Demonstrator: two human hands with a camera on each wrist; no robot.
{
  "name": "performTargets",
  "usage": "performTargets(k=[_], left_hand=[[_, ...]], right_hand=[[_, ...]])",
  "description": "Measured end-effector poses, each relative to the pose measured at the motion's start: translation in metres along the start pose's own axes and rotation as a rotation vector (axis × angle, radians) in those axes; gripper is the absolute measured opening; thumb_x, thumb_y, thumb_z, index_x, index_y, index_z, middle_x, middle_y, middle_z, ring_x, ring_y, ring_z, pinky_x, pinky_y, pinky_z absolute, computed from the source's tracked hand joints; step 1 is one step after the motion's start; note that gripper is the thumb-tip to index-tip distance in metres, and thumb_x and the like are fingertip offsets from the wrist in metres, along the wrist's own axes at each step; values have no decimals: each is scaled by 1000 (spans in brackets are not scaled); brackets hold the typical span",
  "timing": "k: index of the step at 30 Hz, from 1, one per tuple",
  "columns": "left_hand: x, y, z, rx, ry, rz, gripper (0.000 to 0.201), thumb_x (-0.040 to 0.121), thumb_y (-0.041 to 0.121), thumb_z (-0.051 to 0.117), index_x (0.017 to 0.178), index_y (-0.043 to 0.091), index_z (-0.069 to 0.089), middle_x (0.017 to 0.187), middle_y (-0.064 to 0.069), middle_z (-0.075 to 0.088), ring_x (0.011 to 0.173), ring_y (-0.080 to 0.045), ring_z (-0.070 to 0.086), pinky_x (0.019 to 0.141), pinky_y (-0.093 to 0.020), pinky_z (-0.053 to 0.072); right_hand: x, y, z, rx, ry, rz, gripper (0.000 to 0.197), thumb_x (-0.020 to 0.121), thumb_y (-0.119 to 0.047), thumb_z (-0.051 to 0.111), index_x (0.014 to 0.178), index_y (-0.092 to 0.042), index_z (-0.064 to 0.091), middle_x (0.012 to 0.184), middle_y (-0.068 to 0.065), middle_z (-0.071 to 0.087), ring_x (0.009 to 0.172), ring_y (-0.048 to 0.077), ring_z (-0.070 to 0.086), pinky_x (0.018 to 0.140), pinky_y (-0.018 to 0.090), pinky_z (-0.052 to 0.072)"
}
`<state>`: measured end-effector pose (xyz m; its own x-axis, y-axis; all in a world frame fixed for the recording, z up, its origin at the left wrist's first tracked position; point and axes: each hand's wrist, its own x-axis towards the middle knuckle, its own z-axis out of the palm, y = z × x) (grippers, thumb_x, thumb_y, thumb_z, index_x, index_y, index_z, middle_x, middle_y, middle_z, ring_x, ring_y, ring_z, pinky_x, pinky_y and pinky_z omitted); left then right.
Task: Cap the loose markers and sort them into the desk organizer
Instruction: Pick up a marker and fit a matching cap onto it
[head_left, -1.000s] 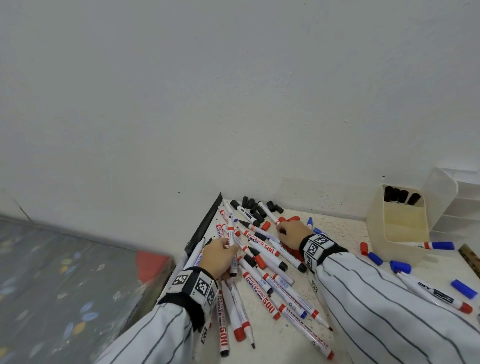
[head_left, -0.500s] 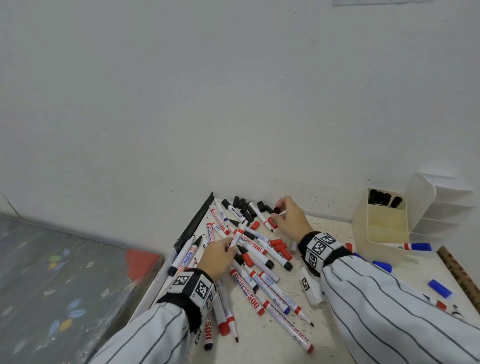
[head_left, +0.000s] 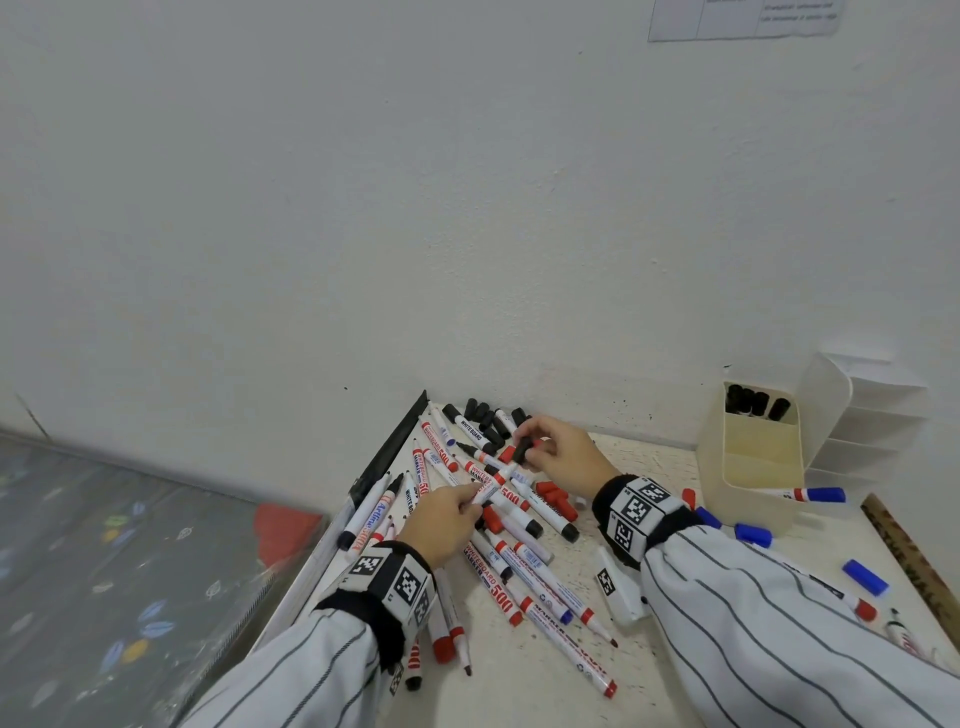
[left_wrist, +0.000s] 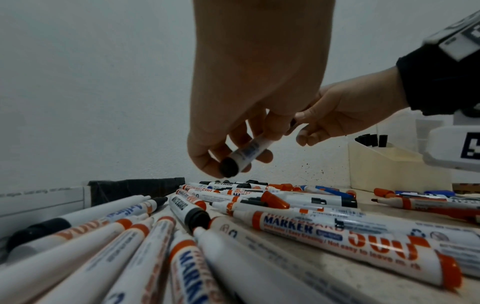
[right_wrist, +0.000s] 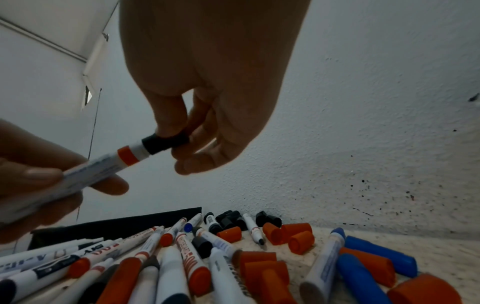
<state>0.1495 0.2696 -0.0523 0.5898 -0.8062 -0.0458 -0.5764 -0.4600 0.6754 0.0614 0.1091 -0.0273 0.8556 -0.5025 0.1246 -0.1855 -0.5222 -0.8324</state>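
Your left hand (head_left: 441, 522) grips white marker (head_left: 491, 486) barrel above pile; your right hand (head_left: 558, 457) pinches black cap (right_wrist: 166, 142) on its tip. Speckled white desk (head_left: 675, 649) meets stained white wall (head_left: 467, 208); cream organizer (head_left: 748, 467) right.

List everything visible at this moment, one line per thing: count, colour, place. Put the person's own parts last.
held marker: one, white barrel with a red band, raised over the pile
black cap: one, on the held marker's tip
loose markers: many, white with red, black or blue ends, heaped on the table's left part
loose black caps: several, by the wall
loose red caps: several, mid pile
loose blue caps: a few, right of the pile
desk organizer: one, cream, far right, black-capped markers standing in it
blue-capped marker: one, at the organizer's base
table: one, speckled white
left hand: grips the held marker's barrel
right hand: pinches the black cap
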Motion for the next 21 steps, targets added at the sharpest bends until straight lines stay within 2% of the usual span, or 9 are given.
performTargets(k=[2, 4, 5, 7, 9, 12, 14, 17, 21], left_hand=[[-1, 0, 2, -3, 35, 15, 33, 100, 20, 38, 130, 16, 52, 112, -1, 61, 93, -4, 47, 77, -15, 37], [-3, 3, 3, -76, 75, 24, 36, 101, 21, 35, 135, 17, 45, 118, -3, 60, 86, 1, 47, 76, -9, 37], [-5, 5, 4, -154, 88, 28, 35, 101, 22, 34, 135, 17, 43, 110, -3, 61, 79, 2, 48, 69, -6, 38], [-9, 12, 4, -253, 110, 56, 32, 98, 31, 42, 127, 19, 44, 93, 4, 58, 73, -3, 52, 64, -9, 42], [-10, 18, 4, -97, 141, 113, 30, 93, 38, 49, 119, 24, 47, 92, 12, 56, 79, -2, 55, 65, -11, 42], [-9, 26, 11, 202, 173, 187, 28, 97, 41, 39, 113, 21, 52, 88, 6, 59, 78, -8, 56, 72, -21, 48], [-8, 33, 14, 168, 129, 142, 32, 99, 40, 32, 99, 16, 52, 78, 3, 55, 71, -12, 53, 73, -29, 50], [-8, 41, 11, -54, 41, 106, 37, 101, 38, 28, 77, 16, 46, 68, 3, 45, 61, -8, 42, 67, -27, 42], [-8, 43, -1, -378, -248, 10, 45, 99, 45, 26, 64, 18, 34, 52, 4, 31, 38, -8, 26, 40, -20, 26]], right_hand=[[-2, 0, 0, -109, -61, -4, 17, 89, -10, 56, 101, -22, 58, 93, -6, 59, 72, 7, 57, 75, 28, 52], [-5, -3, 0, -122, -57, 9, 7, 93, -21, 53, 96, -19, 58, 84, -5, 58, 68, 6, 52, 70, 26, 45], [-6, -5, 1, -120, -48, 22, 16, 95, -29, 48, 88, -17, 57, 77, -3, 56, 66, 9, 49, 68, 27, 42], [-10, -9, 4, -116, -5, 66, 39, 98, -39, 37, 68, -15, 45, 62, -2, 41, 57, 11, 38, 59, 26, 32], [-11, -10, 7, -106, 50, 108, 45, 99, -40, 32, 61, -17, 35, 57, -3, 32, 52, 10, 30, 56, 26, 25], [-8, -7, 11, -90, 90, 161, 45, 98, -38, 32, 57, -20, 37, 53, -4, 35, 51, 10, 32, 61, 28, 27], [-7, -8, 11, -36, 102, 176, 44, 96, -35, 33, 55, -20, 37, 51, -4, 35, 50, 11, 32, 58, 30, 25], [-11, -18, 8, -33, 78, 117, 41, 97, -27, 34, 58, -17, 36, 54, -1, 31, 49, 10, 28, 54, 28, 26], [-20, -18, 6, 31, 78, 28, 41, 98, -23, 34, 58, -18, 33, 54, -2, 29, 50, 10, 27, 53, 26, 24]])
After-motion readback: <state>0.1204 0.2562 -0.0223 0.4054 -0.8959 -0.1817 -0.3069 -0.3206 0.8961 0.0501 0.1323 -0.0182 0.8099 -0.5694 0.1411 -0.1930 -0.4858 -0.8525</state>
